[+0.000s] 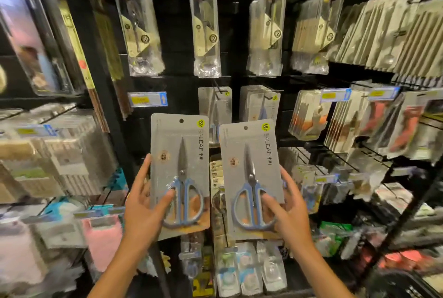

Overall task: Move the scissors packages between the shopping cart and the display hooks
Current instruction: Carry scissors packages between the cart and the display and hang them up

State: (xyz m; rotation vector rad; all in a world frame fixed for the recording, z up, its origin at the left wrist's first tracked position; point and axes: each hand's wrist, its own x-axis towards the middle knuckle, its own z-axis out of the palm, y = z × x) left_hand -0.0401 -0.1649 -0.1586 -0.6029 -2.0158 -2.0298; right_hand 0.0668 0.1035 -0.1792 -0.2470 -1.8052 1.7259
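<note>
Your left hand (143,204) pinches one scissors pack (180,173) by its lower edge; your right hand (287,204) pinches the other pack (250,177). Both stand upright above each grip, seemingly just short of the hooks (217,90).

- The left hand (143,204) was raised, fingers reaching up behind the left scissors package (179,170), thumb pressed on its front near the handles, so it gripped the card upright.
- The right hand (287,206) mirrored it, fingers behind the right scissors package (250,177), thumb on the front.
- Both bare forearms rose from the bottom edge of the view, converging slightly, the hands level and apart.
</note>
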